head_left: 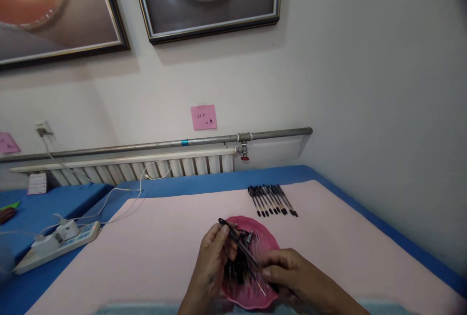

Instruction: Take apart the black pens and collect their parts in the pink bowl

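My left hand (215,251) is closed around the black-capped end of a pen (245,250), which slants down to the right over a pink scalloped dish (269,238). At the pen's lower end, the thumb and fingers of my right hand (288,271) are pinched together. Something black shows under the right fingers, but I cannot make out what it is. Inside the dish lie black pen parts (237,268) and clear tubes, partly hidden by my hands. A thin refill with a metal tip (261,287) points down to the right over the dish.
Several capped pens (272,200) lie in a row beyond the dish on a pink sheet (164,237) over a blue table (219,179). A power strip (78,239) with plugs and white cables sits at left. Behind are a radiator (189,165) and a pipe (156,145).
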{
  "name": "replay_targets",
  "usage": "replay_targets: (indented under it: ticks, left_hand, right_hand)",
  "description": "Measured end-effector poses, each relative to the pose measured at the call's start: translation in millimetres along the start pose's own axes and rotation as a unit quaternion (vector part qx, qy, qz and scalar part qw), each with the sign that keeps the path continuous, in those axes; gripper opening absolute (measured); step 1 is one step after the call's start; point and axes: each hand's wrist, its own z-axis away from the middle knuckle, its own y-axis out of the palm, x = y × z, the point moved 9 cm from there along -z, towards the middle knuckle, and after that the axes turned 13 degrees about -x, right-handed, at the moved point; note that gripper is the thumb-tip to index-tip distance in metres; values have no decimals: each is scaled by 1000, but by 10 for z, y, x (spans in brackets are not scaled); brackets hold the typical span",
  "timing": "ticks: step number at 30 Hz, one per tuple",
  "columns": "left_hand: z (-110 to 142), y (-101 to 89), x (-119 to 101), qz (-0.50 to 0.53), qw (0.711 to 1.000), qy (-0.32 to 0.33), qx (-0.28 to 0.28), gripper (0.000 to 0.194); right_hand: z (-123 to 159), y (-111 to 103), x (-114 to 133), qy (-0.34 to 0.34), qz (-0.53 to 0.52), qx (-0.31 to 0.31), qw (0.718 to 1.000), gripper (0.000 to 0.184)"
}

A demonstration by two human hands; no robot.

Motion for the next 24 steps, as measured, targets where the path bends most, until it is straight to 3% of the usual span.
replay_targets:
  ticks: [6,11,19,24]
  left_hand:
    - [-144,-145,-118,35,999,4,-38,28]
    - [-155,-283,-80,39,997,-21,-60,31]
    - [-86,-245,-24,-8,999,-41,-14,24]
    - [-123,-282,-45,-44,999,-14,-14,27]
  right_hand:
    - [9,-186,-23,19,-35,-29,999,9]
    - [-19,-264,-107,44,-59,-39,997,6]
    - [-18,-205,-84,57,-21,-39,997,11]
    - [8,-171,-7,47,19,-31,998,14]
